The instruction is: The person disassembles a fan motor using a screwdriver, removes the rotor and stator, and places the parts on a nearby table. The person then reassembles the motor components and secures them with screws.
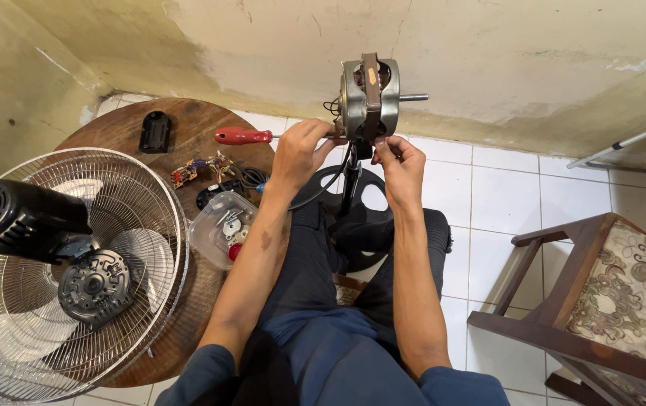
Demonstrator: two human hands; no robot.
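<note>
A bare metal fan motor (369,96) with a shaft pointing right sits on top of a black stand pole (350,184). My left hand (302,150) grips a red-handled screwdriver (243,136) whose tip goes toward the motor's lower left side. My right hand (398,162) pinches the underside of the motor where it meets the pole. Black wires hang from the motor between my hands. The black round fan base (372,199) lies on the floor beyond my knees.
A round wooden table (187,128) at left carries a metal fan grille (75,263), a black motor cover (18,218), a clear tub of small parts (221,229), a wired circuit board (199,167) and a black plastic piece (155,131). A wooden upholstered chair (608,301) stands right.
</note>
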